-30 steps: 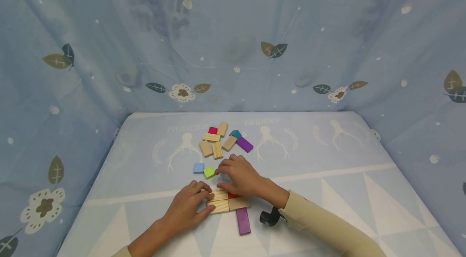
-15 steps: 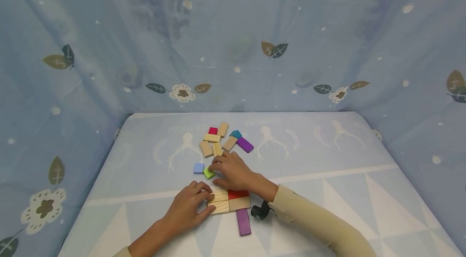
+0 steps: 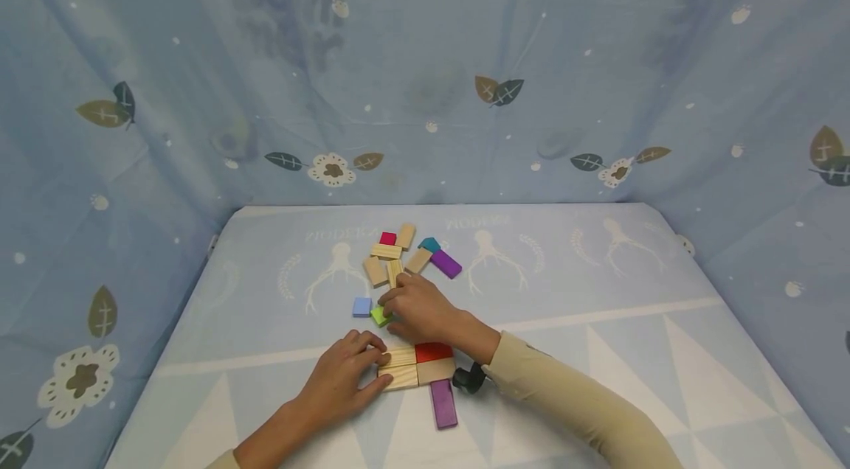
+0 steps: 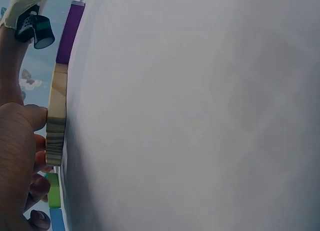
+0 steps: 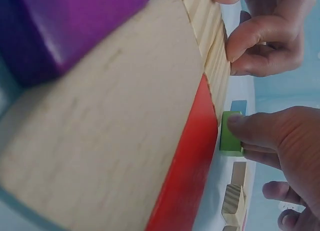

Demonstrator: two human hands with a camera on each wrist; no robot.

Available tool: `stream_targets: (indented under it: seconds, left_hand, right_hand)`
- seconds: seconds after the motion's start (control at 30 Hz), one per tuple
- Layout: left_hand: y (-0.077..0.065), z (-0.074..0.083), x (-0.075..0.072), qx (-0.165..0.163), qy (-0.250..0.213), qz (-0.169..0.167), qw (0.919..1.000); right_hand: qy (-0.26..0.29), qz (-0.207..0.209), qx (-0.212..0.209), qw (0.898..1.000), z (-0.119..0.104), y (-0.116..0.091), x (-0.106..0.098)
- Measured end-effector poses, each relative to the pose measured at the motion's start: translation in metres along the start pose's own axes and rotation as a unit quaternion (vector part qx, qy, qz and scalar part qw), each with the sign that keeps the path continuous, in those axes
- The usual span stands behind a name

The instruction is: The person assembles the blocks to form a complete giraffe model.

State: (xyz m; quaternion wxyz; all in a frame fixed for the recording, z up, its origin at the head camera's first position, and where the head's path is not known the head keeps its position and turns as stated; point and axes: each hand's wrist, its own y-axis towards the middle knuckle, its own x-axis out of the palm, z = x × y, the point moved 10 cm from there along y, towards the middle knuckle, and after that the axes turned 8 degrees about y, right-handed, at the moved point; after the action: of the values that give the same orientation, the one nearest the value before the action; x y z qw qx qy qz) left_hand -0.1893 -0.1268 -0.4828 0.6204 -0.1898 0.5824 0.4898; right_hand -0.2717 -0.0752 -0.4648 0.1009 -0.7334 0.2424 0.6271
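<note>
The right hand [image 3: 417,309] lies palm down with curled fingers, its thumb and fingertips pinching the small lime-green wooden square [image 3: 379,317], which sits flat on the cloth-covered table [image 3: 598,351] directly under the fingertips, near the table's middle. The right wrist view shows the thumb pressed on the green square's [image 5: 230,133] near edge.

The left hand [image 3: 345,374] rests nearer the front edge, fingers bent over the left end of a flat slab of plain pine blocks [image 3: 405,372], thumb against its side. A red rectangular block [image 3: 434,352] forms the slab's far right corner, and a purple rectangular block [image 3: 443,403] lies just in front of it.

Beside the green square, to its left, sits a pale blue square block [image 3: 361,306]. Towards the back edge lies a loose cluster of wooden blocks [image 3: 408,256].
</note>
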Motion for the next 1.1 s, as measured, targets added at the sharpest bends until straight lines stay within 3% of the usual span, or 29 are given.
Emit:
stream_targets:
  seconds: [0.43,0.73,1.1]
  left_hand:
    - [-0.001,0.000,-0.001,0.004,-0.005,0.011,0.9999]
    - [-0.001,0.000,0.001,-0.006,0.003,0.001,1.0000]
    - [0.000,0.003,-0.002,0.009,0.005,0.016,0.9998]
  right_hand:
    - [0.025,0.024,0.009,0.999,0.011,-0.006,-0.001]
    - [0.040,0.038,0.008,0.998,0.010,-0.023,-0.016]
    - [0.049,0.043,-0.001,0.998,0.000,-0.049,-0.038]
